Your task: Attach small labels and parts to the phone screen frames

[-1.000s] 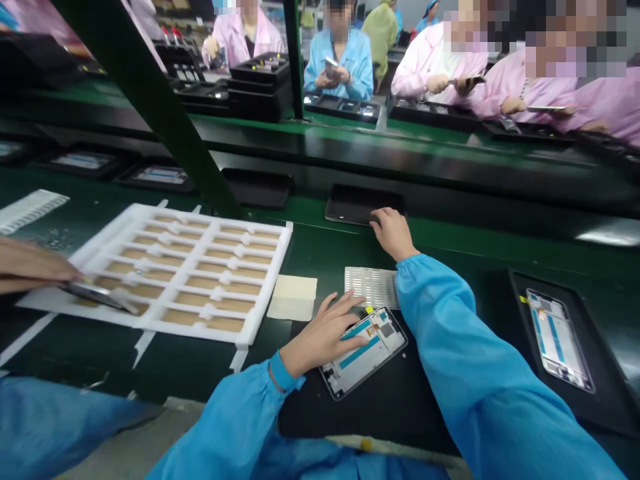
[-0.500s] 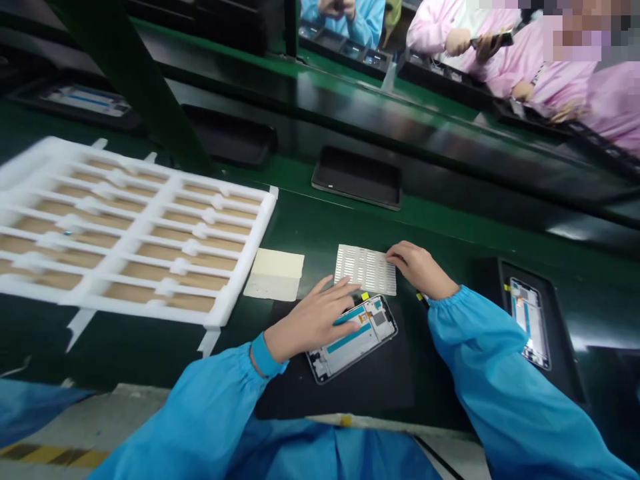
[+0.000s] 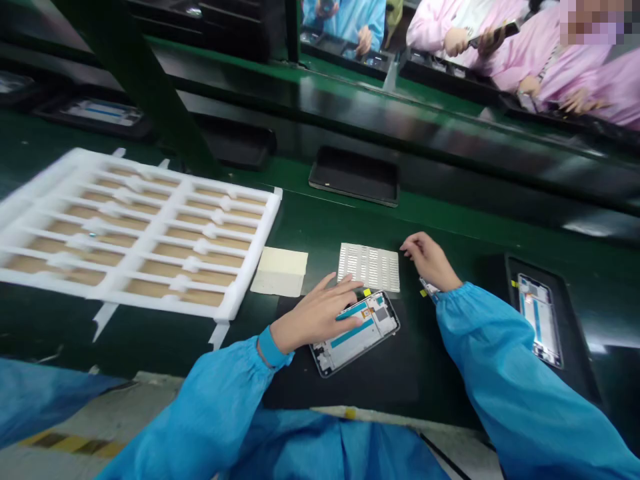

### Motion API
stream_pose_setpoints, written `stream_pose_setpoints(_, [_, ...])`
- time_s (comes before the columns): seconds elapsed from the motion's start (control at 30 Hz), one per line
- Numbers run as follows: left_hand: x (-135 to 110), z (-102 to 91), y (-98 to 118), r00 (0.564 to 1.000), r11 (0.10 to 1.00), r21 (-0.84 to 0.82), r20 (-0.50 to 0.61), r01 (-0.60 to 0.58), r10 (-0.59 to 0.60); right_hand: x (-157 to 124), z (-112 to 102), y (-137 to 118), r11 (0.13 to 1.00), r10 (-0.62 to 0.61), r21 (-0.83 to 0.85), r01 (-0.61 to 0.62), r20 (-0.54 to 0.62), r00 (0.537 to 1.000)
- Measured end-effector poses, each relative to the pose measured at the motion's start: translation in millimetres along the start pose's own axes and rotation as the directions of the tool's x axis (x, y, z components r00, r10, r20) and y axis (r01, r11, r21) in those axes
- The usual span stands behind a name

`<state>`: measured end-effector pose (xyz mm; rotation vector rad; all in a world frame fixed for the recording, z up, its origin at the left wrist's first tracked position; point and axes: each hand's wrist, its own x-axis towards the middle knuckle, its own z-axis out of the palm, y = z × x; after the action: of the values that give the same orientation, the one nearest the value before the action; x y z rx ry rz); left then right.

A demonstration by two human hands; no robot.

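A phone frame point(image 3: 357, 343) with blue strips and a yellow tab lies tilted on a black mat point(image 3: 385, 380). Over its upper left part rests my left hand point(image 3: 320, 313), fingers spread, holding nothing. Just beyond the frame is a pale sheet point(image 3: 369, 265) with rows of small silvery pieces. My right hand point(image 3: 426, 260) hovers just off the sheet's right edge, thumb and fingertips pinched together. Whatever may be between those fingertips is too small to make out. A small part with a yellow tab point(image 3: 424, 292) shows beside my right wrist, partly hidden by it.
To the left lies a white foam tray point(image 3: 227, 307) with brown-bottomed slots, beside a cream paper point(image 3: 280, 272). An empty black tray point(image 3: 355, 177) sits behind. At right, a black tray point(image 3: 575, 333) holds another phone frame point(image 3: 540, 320). Co-workers point(image 3: 450, 40) work across the bench.
My right hand has moved off the sheet's upper right corner, a little to the right, fingers still pinched. My left hand stays over the phone frame. The whole view has shifted slightly.
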<state>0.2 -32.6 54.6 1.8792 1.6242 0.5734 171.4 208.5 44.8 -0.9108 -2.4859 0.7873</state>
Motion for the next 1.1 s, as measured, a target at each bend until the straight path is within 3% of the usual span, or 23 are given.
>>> stream_pose_setpoints(0.1, [0.0,-1.4,1.0,1.000,1.000,0.001,0.007,-0.007,0.007,-1.8,-9.2,-5.9,0.985,0.073,0.163,-0.052,-0.127,0.989])
stream_pose_setpoints(0.17, [-2.5,-4.1,6.4,1.000,1.000,0.003,-0.009,-0.017,0.017,-12.3,-18.4,-24.2,0.964,0.104,0.256,-0.065,-0.142,0.984])
stream_pose_setpoints(0.33, [-19.2,-20.9,40.6,0.998,0.999,-0.048,-0.056,0.016,-0.018,-63.1,-42.5,-99.6,0.906,0.076,0.414,-0.081,0.029,0.997])
stream_pose_setpoints(0.47, [-32.2,-35.4,61.1,0.996,0.976,0.205,-0.074,0.073,-0.059,-95.1,-48.1,-137.8,0.908,-0.026,0.412,-0.075,0.235,0.972])
stream_pose_setpoints(0.57, [-35.5,-34.0,59.8,0.993,0.927,0.366,-0.110,0.078,-0.040,-102.1,-42.0,-141.3,0.914,-0.062,0.383,-0.134,0.459,0.886])
stream_pose_setpoints(0.63, [-35.9,-27.2,55.9,0.985,0.919,0.388,-0.173,0.075,-0.007,-101.5,-37.0,-138.5,0.919,-0.053,0.359,-0.160,0.517,0.855])
stream_pose_setpoints(0.83, [-36.5,-7.0,55.7,0.898,0.969,0.237,-0.410,-0.062,0.157,-94.6,-32.3,-136.4,0.938,-0.062,0.321,-0.127,0.519,0.853])
stream_pose_setpoints(1.0, [-36.1,-1.1,54.3,0.829,0.967,0.179,-0.501,-0.181,0.248,-96.5,-35.5,-135.5,0.924,-0.092,0.364,-0.117,0.509,0.855])
stream_pose_setpoints(1.1, [-36.2,1.1,52.7,0.808,0.970,0.181,-0.540,-0.162,0.236,-107.3,-37.3,-130.5,0.939,-0.091,0.340,-0.058,0.405,0.910])
